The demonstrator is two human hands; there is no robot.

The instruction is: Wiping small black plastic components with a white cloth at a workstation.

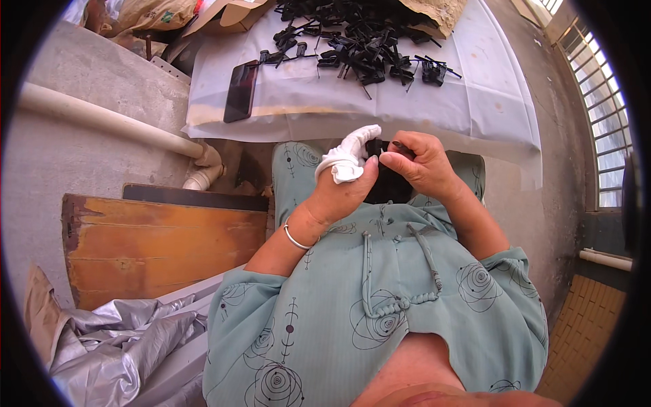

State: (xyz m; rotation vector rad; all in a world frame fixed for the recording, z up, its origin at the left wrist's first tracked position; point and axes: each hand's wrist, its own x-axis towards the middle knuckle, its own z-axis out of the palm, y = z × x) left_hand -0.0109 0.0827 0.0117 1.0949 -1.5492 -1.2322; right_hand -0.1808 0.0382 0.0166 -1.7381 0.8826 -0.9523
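Above my lap, just off the near edge of the table, my two hands are close together. White cloth wraps the fingers of my left hand (347,178), which is closed on a small black plastic part (373,146). My right hand (425,163) faces it, thumb and fingers pinched together around a thin dark piece (403,147). Whether that piece belongs to the black part or is separate, I cannot tell. Beyond my hands, a heap of similar black plastic parts (366,51) with thin stems lies on the table.
The table (488,102) has a whitish plastic cover. A dark phone (241,91) lies at its left side, near a cardboard box (227,15). To my left are a pale pipe (108,115), a worn wooden board (166,244) and silver sheeting (129,346). A barred window (602,108) is at right.
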